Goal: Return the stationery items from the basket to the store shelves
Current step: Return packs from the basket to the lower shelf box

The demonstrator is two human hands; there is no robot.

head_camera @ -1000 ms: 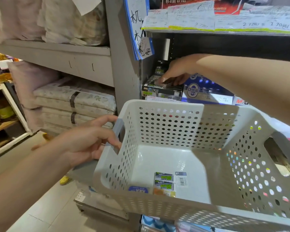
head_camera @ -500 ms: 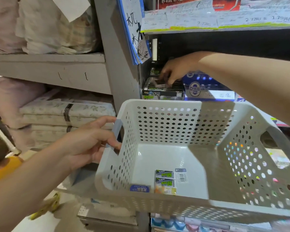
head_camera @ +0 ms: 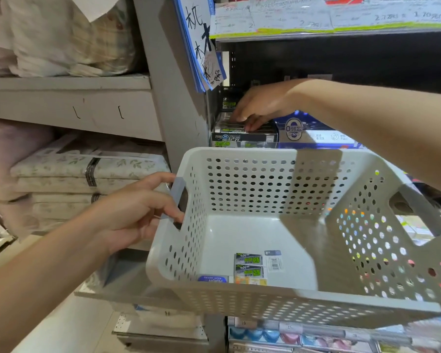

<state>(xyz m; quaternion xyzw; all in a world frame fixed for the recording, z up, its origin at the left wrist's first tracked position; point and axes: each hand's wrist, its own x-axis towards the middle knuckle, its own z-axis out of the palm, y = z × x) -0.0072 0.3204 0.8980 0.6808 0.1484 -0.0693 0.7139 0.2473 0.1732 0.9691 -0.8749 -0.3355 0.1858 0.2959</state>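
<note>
Left hand (head_camera: 135, 212) grips the grey handle (head_camera: 178, 197) of the white perforated basket (head_camera: 239, 301), fingers (head_camera: 172, 210) curled through the handle cutout, thumb on top. Basket held tilted, in the air in front of the shelving, far wall near the shelf edge.

Right hand (head_camera: 261, 107) reaches over the basket into the dark shelf bay, palm down, fingertips (head_camera: 239, 118) resting on small dark packs in an open display box (head_camera: 242, 137) at the left end of the shelf. Whether pressing flat or pinching a pack: cannot tell, fingertips partly hidden and blurred. Fingers lie close together, slightly bent.

Left in the basket, on the floor near the front wall: two small green-and-black labelled packs (head_camera: 248, 264) stacked one behind the other, touching; a small white pack with barcode (head_camera: 274, 261) just to their right; a blue-labelled item (head_camera: 211, 278) to their left, mostly hidden by the near wall.

Display box: black with green and white print, against the grey upright (head_camera: 178, 118). Blue-and-white boxes (head_camera: 294, 129) just right of it, partly under the right forearm. Price tags (head_camera: 329, 19) along the edge of the shelf above. Handwritten blue-edged sign (head_camera: 201, 42) hangs on the upright.

Left bay: folded floral bedding packs (head_camera: 87, 174) stacked on the lower shelf, bagged pillows (head_camera: 69, 34) on the upper one. More blue and pink goods (head_camera: 278, 337) on the shelf below the basket, blurred.
</note>
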